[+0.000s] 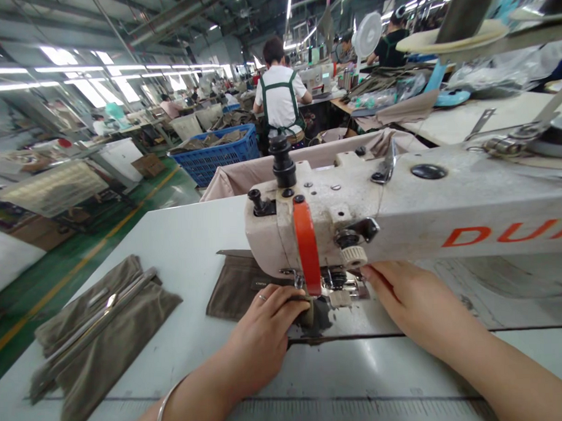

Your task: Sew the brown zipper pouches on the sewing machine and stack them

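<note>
- Sewing machine [400, 200] was taken as landmark for all places.
- Brown fabric piece [233, 292] was laid on the white table [190, 238], mostly just left of the machine, its right end close to the needle area [337, 282].
- Left hand [262, 328]: fingers were curled, fabric edge seemingly pinched at the tips, just in front of the machine's orange guard [306, 246].
- Right hand [408, 298]: fingertips were placed under the machine's arm, right of the needle area; whether anything was gripped could not be told.
- Second fabric piece [115, 357], zipper [111, 302] showing, was left untouched, well left of the machine.
- Step, as judged: edge was being set for a seam; stitching could not be confirmed.
- Next move, as judged: edge alignment at the needle was called for, fingertips kept clear.
</note>
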Demonstrator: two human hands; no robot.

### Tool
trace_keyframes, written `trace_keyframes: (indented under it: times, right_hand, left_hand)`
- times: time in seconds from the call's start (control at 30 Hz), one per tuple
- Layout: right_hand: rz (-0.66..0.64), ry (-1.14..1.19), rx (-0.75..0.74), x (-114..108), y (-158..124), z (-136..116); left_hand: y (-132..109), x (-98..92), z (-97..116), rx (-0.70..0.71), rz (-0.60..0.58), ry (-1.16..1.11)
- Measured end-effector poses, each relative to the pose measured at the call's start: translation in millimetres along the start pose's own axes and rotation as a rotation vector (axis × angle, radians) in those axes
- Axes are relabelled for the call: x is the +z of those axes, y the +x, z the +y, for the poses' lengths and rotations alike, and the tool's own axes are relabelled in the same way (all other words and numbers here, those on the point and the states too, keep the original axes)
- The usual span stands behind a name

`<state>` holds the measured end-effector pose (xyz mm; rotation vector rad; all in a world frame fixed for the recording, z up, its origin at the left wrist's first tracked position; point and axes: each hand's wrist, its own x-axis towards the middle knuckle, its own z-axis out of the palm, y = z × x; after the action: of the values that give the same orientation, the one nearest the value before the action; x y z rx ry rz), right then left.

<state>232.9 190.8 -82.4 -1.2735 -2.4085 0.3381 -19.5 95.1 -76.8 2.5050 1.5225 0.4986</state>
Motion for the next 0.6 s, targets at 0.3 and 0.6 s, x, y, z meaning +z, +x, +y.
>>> trace_keyframes:
  times: [0.3,0.6]
  right_hand:
    - [-0.168,0.223,-0.342,15,-9,-34]
    - [-0.032,0.252,-0.444,19,-3,-34]
  left_hand:
    - [9,2.8,-7,-0.090,0.160,-0.176]
    - [6,0.6,-6,-0.097,0.109,-0.230]
